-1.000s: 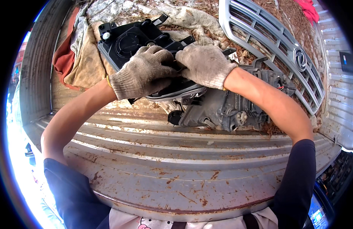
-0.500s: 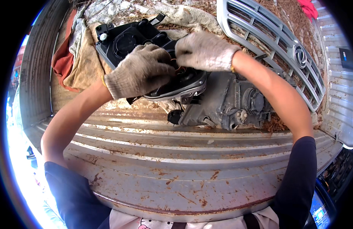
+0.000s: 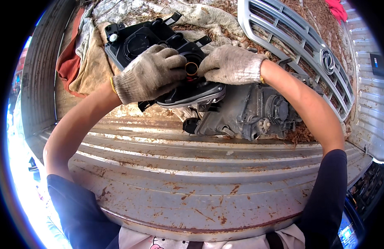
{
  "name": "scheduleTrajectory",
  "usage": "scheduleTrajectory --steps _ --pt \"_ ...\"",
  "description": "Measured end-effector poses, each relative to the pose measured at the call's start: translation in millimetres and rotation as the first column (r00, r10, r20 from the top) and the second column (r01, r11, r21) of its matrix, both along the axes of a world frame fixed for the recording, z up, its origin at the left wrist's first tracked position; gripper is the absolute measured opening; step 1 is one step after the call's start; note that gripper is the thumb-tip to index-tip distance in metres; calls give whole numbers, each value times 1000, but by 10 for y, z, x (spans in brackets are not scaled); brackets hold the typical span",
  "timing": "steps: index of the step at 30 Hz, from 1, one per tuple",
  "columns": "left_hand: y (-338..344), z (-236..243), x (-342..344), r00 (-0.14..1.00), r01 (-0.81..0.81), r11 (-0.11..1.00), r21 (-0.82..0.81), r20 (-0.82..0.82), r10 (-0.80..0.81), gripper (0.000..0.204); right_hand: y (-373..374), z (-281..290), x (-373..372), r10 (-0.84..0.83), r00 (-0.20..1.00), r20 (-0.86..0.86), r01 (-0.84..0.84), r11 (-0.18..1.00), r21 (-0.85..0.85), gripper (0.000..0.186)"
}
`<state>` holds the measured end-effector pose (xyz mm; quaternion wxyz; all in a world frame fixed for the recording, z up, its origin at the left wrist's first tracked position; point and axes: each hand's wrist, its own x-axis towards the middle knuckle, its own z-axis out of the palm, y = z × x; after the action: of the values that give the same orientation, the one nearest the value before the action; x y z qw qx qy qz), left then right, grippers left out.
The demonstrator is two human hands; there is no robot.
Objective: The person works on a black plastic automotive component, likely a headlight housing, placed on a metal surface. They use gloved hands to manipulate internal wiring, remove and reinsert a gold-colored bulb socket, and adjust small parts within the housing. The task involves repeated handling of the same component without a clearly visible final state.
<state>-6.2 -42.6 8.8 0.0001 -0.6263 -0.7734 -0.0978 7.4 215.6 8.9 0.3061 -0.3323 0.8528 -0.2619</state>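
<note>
A black headlight housing (image 3: 136, 43) lies with its back up on the cloths in front of me. My left hand (image 3: 152, 74), in a dirty knitted glove, rests over its near side. The left fingers are bent, their tips against a small round dark part with an orange ring (image 3: 192, 68) at an opening of the housing. From the other side my gloved right hand (image 3: 231, 64) reaches in, fingers pinched together close to that ring. Whatever sits between the right fingertips is hidden. A little reddish colour shows below the ring; its source is unclear.
A dusty, older headlight unit (image 3: 252, 112) lies to the right, beside the housing. Behind it leans a silver grille (image 3: 299, 45). Tan and red cloths (image 3: 92, 70) lie at the left. A rusty ribbed metal bed edge (image 3: 192, 186) runs between me and the parts.
My right hand has moved slightly down and to the right, uncovering the orange ring and a black bracket behind it. The left hand has barely shifted.
</note>
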Motion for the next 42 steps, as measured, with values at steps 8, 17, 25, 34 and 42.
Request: scheduleTrajectory --steps 8,17,25,34,42 --pt "30 124 -43 992 -87 995 -43 91 91 21 253 66 -256 -227 941 -251 254 964 78 28" --pt "46 126 -24 1000 -5 997 -81 -30 2 31 119 78 -125 -29 996 -88 26 999 -37 26" --pt "91 121 9 999 -31 995 -90 -39 27 25 -35 42 120 249 913 -323 -188 960 209 30" --pt "58 61 15 975 -142 988 -67 162 151 24 -42 -1 93 197 944 -263 -165 976 139 28" --pt "39 86 119 981 -152 986 -68 111 159 30 -43 25 126 124 957 -261 -68 975 214 30"
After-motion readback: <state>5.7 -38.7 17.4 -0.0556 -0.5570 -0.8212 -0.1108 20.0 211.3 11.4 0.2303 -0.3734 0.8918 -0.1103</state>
